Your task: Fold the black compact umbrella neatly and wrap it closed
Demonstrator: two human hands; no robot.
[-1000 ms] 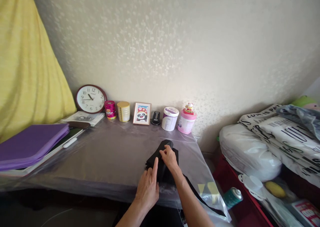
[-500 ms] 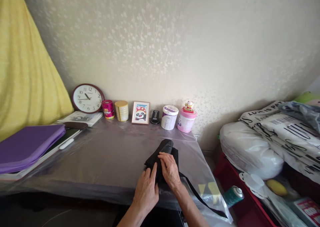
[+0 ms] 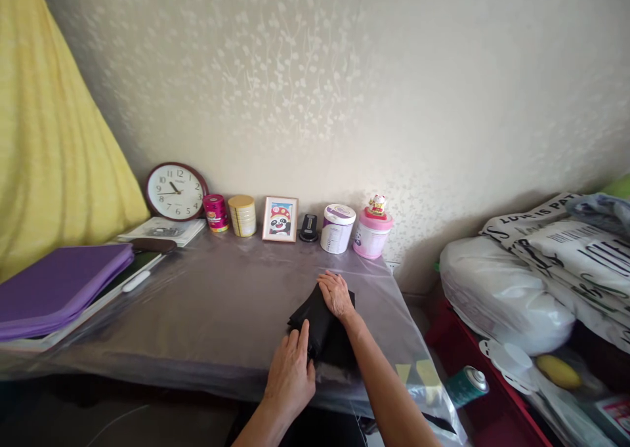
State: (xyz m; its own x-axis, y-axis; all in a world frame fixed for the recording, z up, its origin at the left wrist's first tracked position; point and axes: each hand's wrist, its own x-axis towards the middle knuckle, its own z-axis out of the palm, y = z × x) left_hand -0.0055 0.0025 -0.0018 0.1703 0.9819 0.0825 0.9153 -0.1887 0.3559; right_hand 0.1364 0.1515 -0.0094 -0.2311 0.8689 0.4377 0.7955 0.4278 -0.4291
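A piece of black folded fabric [image 3: 317, 322] lies near the front right of the table, its layered edges showing on the left. My left hand [image 3: 290, 371] holds its near left side, index finger stretched along it and thumb low by the edge. My right hand [image 3: 336, 294] lies flat over the far end, fingers together and pointing up and left. A dark strap [image 3: 440, 423] shows at the table's front right corner, mostly hidden behind my right forearm. What lies under my palms is hidden.
Plastic sheeting covers the table [image 3: 211, 309]. Along the wall stand a clock [image 3: 177, 192], several tins and tubs, and a picture frame [image 3: 280, 219]. Purple folders [image 3: 63, 289] lie left. At right are a red bin [image 3: 492, 407], a spray can [image 3: 466, 386] and bagged bedding [image 3: 506, 296].
My right hand has moved forward and flattened over the fabric's far end, which no longer sticks up. My left hand stays nearly in place. My right forearm now hides most of the strap.
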